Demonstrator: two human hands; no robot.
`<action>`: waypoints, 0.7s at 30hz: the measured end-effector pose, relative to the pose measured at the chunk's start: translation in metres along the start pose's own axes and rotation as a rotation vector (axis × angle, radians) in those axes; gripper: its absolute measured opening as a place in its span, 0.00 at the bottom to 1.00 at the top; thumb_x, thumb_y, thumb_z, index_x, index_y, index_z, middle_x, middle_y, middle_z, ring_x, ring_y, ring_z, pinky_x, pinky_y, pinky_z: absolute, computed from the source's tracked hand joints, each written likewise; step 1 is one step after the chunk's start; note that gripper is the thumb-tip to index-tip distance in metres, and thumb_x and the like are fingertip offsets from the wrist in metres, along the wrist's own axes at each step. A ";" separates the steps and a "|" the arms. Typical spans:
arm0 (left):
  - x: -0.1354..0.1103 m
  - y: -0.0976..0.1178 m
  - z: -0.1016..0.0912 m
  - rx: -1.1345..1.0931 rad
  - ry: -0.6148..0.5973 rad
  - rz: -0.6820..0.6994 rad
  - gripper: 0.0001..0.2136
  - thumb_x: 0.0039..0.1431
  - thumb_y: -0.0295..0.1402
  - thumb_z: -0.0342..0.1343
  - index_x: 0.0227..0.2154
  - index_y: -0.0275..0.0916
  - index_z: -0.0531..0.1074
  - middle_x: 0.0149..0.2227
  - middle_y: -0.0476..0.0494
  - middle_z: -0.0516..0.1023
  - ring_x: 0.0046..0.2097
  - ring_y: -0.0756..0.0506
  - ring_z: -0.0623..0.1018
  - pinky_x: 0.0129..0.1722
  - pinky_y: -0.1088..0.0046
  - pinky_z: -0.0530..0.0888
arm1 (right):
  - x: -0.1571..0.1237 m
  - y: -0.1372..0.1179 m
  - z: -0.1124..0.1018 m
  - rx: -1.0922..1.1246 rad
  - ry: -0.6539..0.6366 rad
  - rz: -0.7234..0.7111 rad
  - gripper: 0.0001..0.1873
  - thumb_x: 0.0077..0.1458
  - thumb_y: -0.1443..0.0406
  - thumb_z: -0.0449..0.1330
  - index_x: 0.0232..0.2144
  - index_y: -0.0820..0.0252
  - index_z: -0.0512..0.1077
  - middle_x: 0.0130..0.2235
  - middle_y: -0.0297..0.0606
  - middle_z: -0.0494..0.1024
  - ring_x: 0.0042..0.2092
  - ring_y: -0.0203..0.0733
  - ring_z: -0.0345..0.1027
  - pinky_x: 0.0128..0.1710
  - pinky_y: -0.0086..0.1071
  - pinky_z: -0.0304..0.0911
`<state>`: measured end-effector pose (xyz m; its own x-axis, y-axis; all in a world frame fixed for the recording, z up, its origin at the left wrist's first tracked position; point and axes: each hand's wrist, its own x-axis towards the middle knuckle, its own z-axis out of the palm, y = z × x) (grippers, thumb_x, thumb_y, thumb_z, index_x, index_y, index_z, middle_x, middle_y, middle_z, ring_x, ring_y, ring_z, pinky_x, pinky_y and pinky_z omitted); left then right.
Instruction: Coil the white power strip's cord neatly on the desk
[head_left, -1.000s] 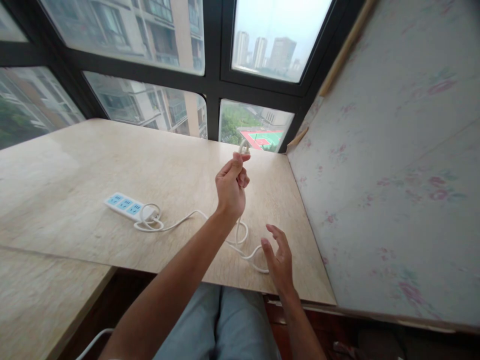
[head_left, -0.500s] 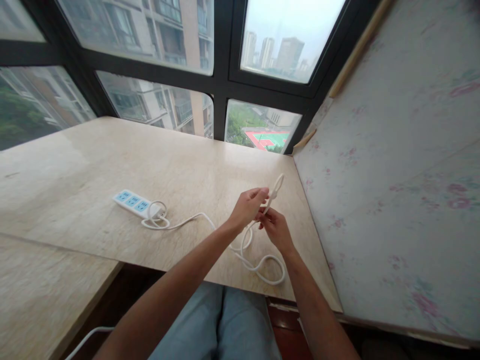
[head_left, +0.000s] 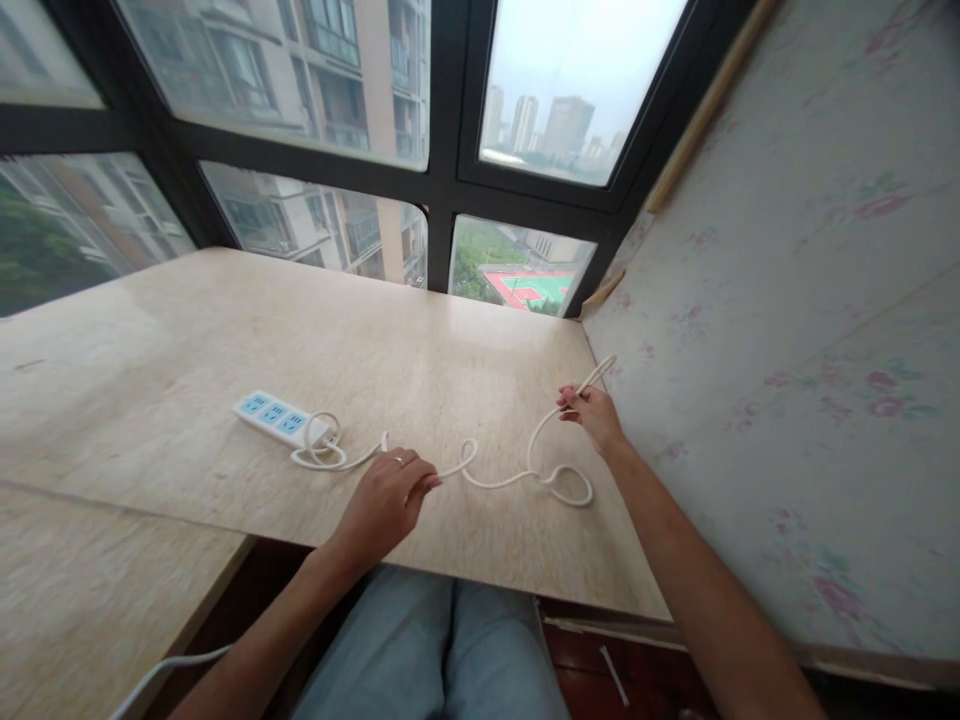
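Note:
A white power strip point(head_left: 275, 417) with blue sockets lies on the beige table point(head_left: 225, 330). Its white cord point(head_left: 510, 478) coils beside it, then runs right in loose loops. My left hand point(head_left: 388, 499) rests on the table with its fingers pinched round the cord's middle. My right hand point(head_left: 595, 411) is closed on the cord near its free end, raised slightly by the right wall; the end of the cord sticks up past my fingers.
Dark-framed windows point(head_left: 442, 190) run behind the table. A floral-papered wall point(head_left: 787, 330) closes the right side. A lower tabletop point(head_left: 82, 590) adjoins at the left, with another white cable point(head_left: 169, 668) hanging below it. My legs in grey trousers point(head_left: 435, 650) are under the table's front edge.
My hands have drawn apart: the left went down onto the cord's middle on the table, the right moved right holding the cord near its end. The cord is now stretched out flatter.

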<state>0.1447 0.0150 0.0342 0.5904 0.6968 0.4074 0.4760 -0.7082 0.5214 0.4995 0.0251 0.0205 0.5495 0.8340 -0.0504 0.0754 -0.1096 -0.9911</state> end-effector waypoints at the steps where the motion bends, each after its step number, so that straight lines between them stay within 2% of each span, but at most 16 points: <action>1: -0.003 -0.005 -0.006 -0.069 0.103 -0.054 0.10 0.62 0.35 0.50 0.27 0.40 0.72 0.28 0.44 0.75 0.33 0.44 0.73 0.36 0.67 0.68 | 0.008 0.000 -0.006 -0.009 0.027 0.010 0.11 0.50 0.60 0.66 0.29 0.62 0.71 0.25 0.34 0.74 0.25 0.33 0.68 0.23 0.26 0.70; 4: -0.011 -0.024 -0.019 -0.244 0.371 -0.271 0.10 0.60 0.39 0.52 0.27 0.41 0.72 0.26 0.47 0.75 0.31 0.44 0.73 0.33 0.69 0.68 | 0.026 0.002 -0.021 -0.034 0.100 0.056 0.10 0.52 0.63 0.65 0.26 0.61 0.68 0.23 0.33 0.73 0.23 0.31 0.66 0.22 0.25 0.69; 7: -0.012 -0.048 -0.025 -0.403 0.607 -0.499 0.11 0.57 0.42 0.54 0.26 0.40 0.73 0.27 0.47 0.75 0.31 0.45 0.73 0.33 0.71 0.68 | 0.035 0.007 -0.029 -0.057 0.122 0.104 0.11 0.53 0.65 0.64 0.24 0.61 0.66 0.23 0.33 0.73 0.22 0.31 0.65 0.21 0.25 0.69; 11: -0.002 -0.071 -0.024 -0.640 0.899 -0.665 0.11 0.55 0.40 0.56 0.25 0.37 0.72 0.25 0.48 0.74 0.28 0.48 0.71 0.29 0.74 0.67 | 0.037 0.015 -0.029 -0.084 0.094 0.149 0.09 0.54 0.68 0.62 0.25 0.61 0.67 0.24 0.34 0.74 0.23 0.30 0.66 0.22 0.24 0.69; 17: 0.016 -0.087 -0.029 -0.972 1.158 -0.792 0.08 0.55 0.31 0.55 0.22 0.38 0.67 0.22 0.51 0.68 0.23 0.52 0.68 0.26 0.74 0.68 | 0.040 0.028 -0.023 -0.156 0.035 0.227 0.07 0.56 0.69 0.59 0.26 0.62 0.67 0.23 0.32 0.74 0.22 0.29 0.65 0.25 0.25 0.70; 21: 0.016 -0.107 -0.028 -0.986 1.194 -0.859 0.10 0.60 0.31 0.51 0.23 0.39 0.63 0.19 0.53 0.64 0.20 0.52 0.64 0.23 0.74 0.66 | 0.042 0.037 -0.024 -0.259 -0.004 0.295 0.06 0.59 0.67 0.58 0.30 0.65 0.70 0.28 0.37 0.76 0.26 0.32 0.67 0.29 0.30 0.71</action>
<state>0.0850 0.1053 0.0059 -0.5581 0.8143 -0.1596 -0.4319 -0.1208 0.8938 0.5454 0.0426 -0.0152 0.5757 0.7484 -0.3294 0.1223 -0.4771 -0.8703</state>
